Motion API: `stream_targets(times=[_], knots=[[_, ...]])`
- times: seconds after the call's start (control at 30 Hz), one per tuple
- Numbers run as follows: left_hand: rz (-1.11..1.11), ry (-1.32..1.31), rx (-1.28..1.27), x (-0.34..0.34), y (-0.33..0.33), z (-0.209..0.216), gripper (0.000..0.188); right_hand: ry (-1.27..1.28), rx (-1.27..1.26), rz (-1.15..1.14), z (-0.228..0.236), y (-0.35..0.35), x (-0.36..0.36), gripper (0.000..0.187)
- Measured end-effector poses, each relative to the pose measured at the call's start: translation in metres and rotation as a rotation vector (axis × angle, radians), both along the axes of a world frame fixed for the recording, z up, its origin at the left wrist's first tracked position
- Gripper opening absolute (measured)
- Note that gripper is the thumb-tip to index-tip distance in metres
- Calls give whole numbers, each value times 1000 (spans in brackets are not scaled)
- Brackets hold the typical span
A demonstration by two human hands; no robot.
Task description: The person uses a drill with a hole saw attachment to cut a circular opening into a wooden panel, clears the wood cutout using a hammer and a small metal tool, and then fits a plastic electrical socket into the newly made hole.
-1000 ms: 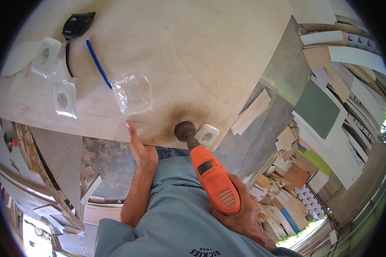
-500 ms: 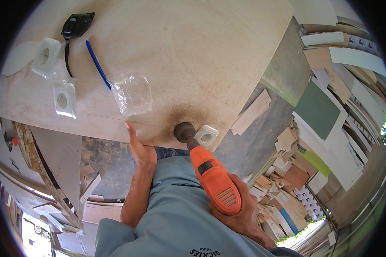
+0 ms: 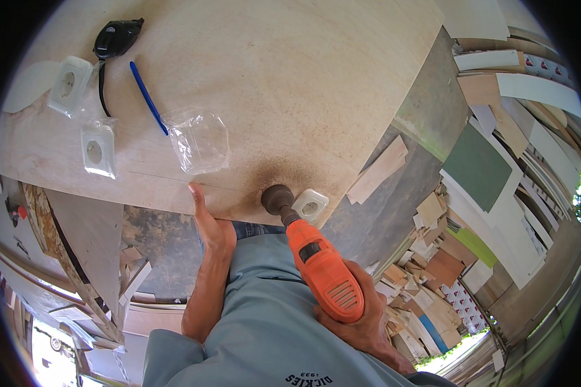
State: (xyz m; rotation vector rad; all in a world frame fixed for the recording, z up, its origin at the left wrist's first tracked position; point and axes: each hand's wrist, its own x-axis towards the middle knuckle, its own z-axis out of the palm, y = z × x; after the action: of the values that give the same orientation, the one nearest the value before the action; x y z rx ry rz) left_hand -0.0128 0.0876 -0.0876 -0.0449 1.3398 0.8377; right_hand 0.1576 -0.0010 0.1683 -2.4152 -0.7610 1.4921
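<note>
My right hand (image 3: 361,309) is wrapped round the handle of an orange power drill (image 3: 324,271). A dark round hole saw (image 3: 278,199) on its chuck end is pressed against a pale plywood board (image 3: 316,84), near the front edge. Brown sawdust (image 3: 281,171) is spread around the cutter. Just right of it lies a white wall socket (image 3: 310,204). My left hand (image 3: 214,230) grips the board's front edge, thumb on top and the other fingers hidden beneath.
On the board's left lie a black tape measure (image 3: 115,40), two more wall sockets (image 3: 99,149), a blue pen (image 3: 148,97) and a crumpled clear plastic wrapper (image 3: 200,143). Wood offcuts (image 3: 432,277) and leaning sheets (image 3: 478,164) fill the right side.
Hardly anything differs. The drill and both hands keep their places, and the sawdust ring around the hole saw looks slightly darker.
</note>
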Motion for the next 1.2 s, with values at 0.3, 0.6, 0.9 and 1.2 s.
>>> stream_targets(times=[0.3, 0.6, 0.9, 1.2], knots=[[6, -8, 1, -1, -1, -2, 80, 9, -49, -45, -1, -3, -1, 85], [7, -28, -4, -2, -2, -3, 80, 3, -4, -69, -4, -10, -3, 86], [8, -47, 0, -2, -1, -3, 80, 4, 0, -69, -7, -16, -3, 86], [7, -25, 5, -2, -2, -4, 80, -8, 15, -79, -6, -18, -5, 82]])
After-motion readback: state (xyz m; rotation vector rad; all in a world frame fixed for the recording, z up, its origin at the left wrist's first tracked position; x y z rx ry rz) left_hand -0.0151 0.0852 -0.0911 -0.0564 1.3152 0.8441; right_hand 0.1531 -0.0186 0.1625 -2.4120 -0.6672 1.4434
